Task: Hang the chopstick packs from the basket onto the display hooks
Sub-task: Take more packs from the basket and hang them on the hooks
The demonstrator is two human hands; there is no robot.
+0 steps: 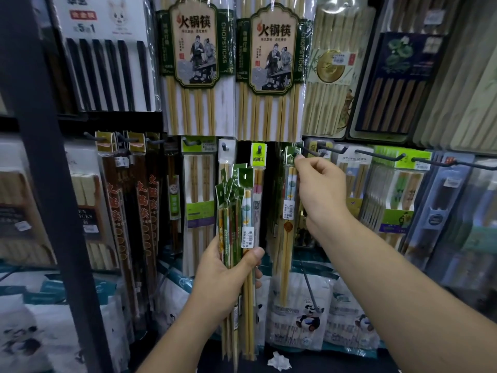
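My left hand point(228, 275) grips a bundle of several slim chopstick packs point(236, 211) with green header cards, held upright in front of the display. My right hand point(320, 192) pinches the green header of a single chopstick pack point(289, 211) at a dark display hook point(312, 152); the pack hangs straight down below my fingers. Whether its hole is over the hook is hidden by my fingers. No basket is in view.
Large hot-pot chopstick packs point(271, 68) hang above. More hooks point(382, 156) with hanging packs run to the right, and long dark-red packs point(145, 219) hang at the left. A dark shelf post point(53, 184) stands left. Panda-printed bags point(304, 313) lie below.
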